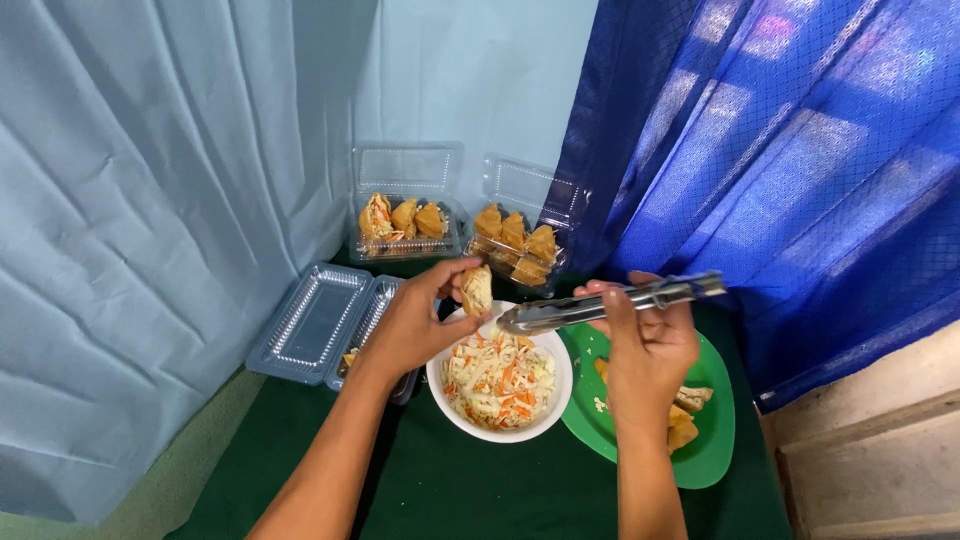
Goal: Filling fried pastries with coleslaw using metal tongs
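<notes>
My left hand holds a fried tofu pocket with shredded filling showing at its cut side, just above the white bowl's far rim. My right hand grips metal tongs whose closed tips point left toward that pocket. The white bowl below holds a shredded cabbage and carrot mix. A green plate with more fried pieces lies under my right wrist.
Two open clear plastic boxes, one at the left and one at the right, with fried pockets stand at the back. A third open clear box lies at the left. The dark green table is hemmed in by a pale curtain and a blue curtain.
</notes>
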